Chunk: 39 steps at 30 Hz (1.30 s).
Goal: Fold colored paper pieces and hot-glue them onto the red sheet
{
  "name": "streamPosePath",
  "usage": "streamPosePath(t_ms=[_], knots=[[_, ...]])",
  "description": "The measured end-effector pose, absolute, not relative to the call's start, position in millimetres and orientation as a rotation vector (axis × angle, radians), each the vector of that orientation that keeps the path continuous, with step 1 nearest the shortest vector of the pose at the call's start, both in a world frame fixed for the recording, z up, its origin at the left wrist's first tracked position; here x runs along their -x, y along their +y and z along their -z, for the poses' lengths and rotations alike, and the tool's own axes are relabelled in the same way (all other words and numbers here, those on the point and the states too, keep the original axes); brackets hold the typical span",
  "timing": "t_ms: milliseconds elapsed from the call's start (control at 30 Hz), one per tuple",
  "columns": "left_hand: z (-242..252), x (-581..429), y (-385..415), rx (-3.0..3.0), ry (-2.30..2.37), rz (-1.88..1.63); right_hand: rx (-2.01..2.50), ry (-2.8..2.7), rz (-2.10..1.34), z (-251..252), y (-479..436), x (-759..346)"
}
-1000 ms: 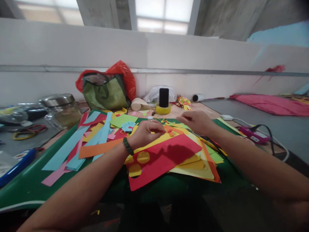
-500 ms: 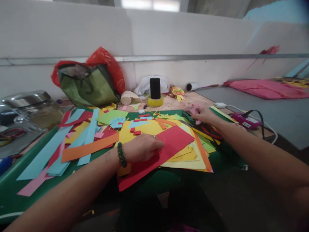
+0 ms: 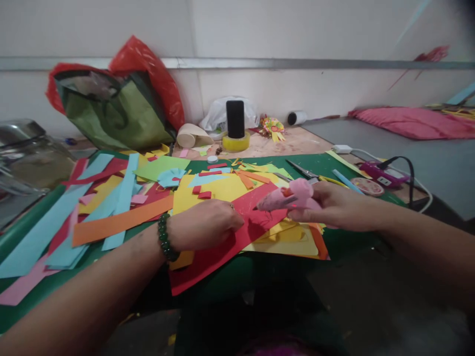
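My right hand (image 3: 330,205) is closed round a pink hot glue gun (image 3: 285,197). Its dark nozzle points left, just above a red paper sheet (image 3: 211,264). My left hand (image 3: 204,225), with a green bead bracelet (image 3: 166,237) at the wrist, rests over the same sheet. Its fingers are curled in a pinch, and what they hold is hidden. Yellow sheets (image 3: 222,196) lie beneath and behind, with small red paper pieces (image 3: 205,195) on top. Behind the glue gun lie scissors (image 3: 302,169) with yellow handles.
Blue strips (image 3: 55,227) and an orange strip (image 3: 122,221) cover the green mat's left side. A glass jar (image 3: 29,153) and a green bag (image 3: 115,113) stand behind. A phone (image 3: 235,118) is propped on yellow tape (image 3: 236,142). At right sits a purple power strip (image 3: 386,174).
My right hand has brought the glue gun from the mat's back right to over the red sheet, uncovering the scissors. My left hand stays on the red sheet. The view has tilted down.
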<state>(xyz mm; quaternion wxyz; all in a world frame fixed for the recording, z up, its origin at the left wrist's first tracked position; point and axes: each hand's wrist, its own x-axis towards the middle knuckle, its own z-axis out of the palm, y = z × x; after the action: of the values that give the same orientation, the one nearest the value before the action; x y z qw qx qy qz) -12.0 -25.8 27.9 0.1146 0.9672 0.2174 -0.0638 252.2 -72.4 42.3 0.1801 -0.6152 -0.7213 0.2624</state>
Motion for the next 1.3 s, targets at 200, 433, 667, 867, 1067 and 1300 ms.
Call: streamPosePath(t_ms=[200,433,667,867,1067,1300], knots=[[-27,11,-25,-2.809,0.654,0.18,1.769,-2.206,-0.879,-42,-74,-238],[-24,13,-24,-2.799,0.631,0.129,1.76,-2.271,-0.909,-39,-73,-236],[-25,13,-24,-2.798,0.643,0.162,1.82,-2.272,-0.868,-39,-71,-238],[-27,11,-26,-2.795,0.677,0.18,1.803,-2.25,-0.903,-40,-68,-235],[-27,12,-27,-2.807,0.695,0.16,1.842,-2.234,-0.887,-41,-70,-237],[-28,13,-26,-2.829,0.611,0.078,1.811,-2.243,-0.957,-43,-71,-243]])
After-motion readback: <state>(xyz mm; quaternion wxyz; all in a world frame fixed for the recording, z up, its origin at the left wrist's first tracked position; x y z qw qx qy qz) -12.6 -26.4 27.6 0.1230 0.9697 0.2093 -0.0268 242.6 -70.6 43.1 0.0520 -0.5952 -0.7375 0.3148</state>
